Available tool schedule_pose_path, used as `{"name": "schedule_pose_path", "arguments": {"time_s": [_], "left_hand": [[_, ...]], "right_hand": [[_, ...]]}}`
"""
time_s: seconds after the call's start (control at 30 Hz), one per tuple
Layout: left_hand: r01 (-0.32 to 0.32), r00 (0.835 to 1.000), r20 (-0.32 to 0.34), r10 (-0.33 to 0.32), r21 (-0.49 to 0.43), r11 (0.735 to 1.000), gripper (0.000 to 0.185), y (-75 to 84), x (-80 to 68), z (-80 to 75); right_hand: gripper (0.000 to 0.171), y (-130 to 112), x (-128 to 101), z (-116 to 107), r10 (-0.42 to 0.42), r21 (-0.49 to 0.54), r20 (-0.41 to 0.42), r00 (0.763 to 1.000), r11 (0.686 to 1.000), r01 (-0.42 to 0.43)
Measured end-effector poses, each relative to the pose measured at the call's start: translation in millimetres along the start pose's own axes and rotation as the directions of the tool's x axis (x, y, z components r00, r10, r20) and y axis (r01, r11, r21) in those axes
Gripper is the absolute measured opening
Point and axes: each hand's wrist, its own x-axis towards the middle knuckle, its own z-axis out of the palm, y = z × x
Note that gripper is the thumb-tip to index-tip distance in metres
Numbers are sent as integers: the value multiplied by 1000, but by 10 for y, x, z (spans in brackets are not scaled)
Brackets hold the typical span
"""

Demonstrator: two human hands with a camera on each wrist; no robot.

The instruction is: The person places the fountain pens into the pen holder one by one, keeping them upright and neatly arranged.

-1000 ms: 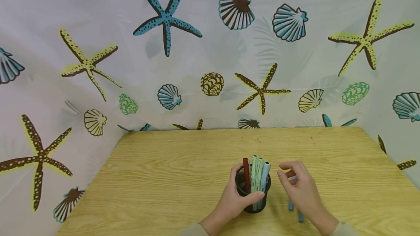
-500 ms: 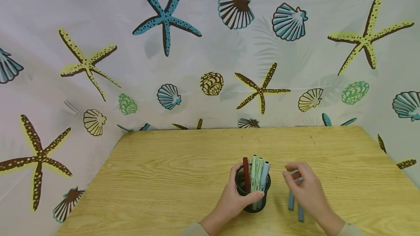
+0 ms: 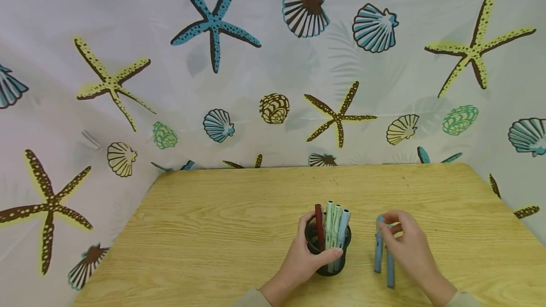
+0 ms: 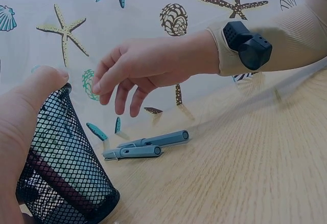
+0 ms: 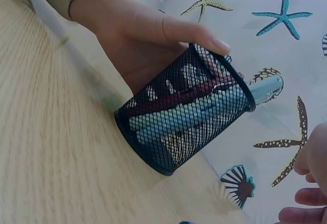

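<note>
My left hand (image 3: 308,260) grips a black mesh pen cup (image 3: 328,256) standing on the wooden table (image 3: 239,212). The cup holds a dark red pen (image 3: 319,226), pale green pens and a light blue one. Two blue pens (image 3: 377,250) lie side by side on the table to the cup's right. My right hand (image 3: 403,243) hovers just over them. In the left wrist view the right hand (image 4: 134,75) has relaxed, spread fingers above the blue pens (image 4: 148,146) and holds nothing. The right wrist view shows the cup (image 5: 184,116) tilted in the left hand (image 5: 138,35).
A curtain printed with starfish and shells (image 3: 213,84) hangs close behind the table and wraps round its left and right sides. The table's far edge (image 3: 311,167) meets the curtain. Bare wood lies to the left of the cup.
My right hand has moved right and down from beside the cup to just above the two blue pens. The left hand and cup have stayed put.
</note>
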Motion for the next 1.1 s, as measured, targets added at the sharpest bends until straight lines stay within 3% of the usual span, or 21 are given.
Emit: {"name": "schedule_pose_path", "arguments": {"time_s": [0.1,0.2,0.5,0.6,0.8,1.1], "left_hand": [[2,1000,-3,-2,5,1000,82,-125,49,-11],[7,1000,-8,-7,23,1000,83,-139,47,-10],[-18,1000,-2,18,9,1000,78,51,-22,-3],[-22,1000,2,22,2,1000,78,53,-25,-3],[-20,1000,0,20,7,1000,79,-91,24,0],[-16,1000,-14,17,26,1000,82,-110,35,4]], "right_hand": [[19,37,9,-9,27,-26,24,999,999,-26],[25,73,10,-19,64,-44,57,996,997,-62],[37,167,56,-53,224,-116,177,958,972,-206],[38,193,71,-55,251,-170,195,948,961,-219],[43,251,77,-57,298,-253,233,926,938,-238],[43,318,81,2,315,-271,250,915,930,-246]]}}
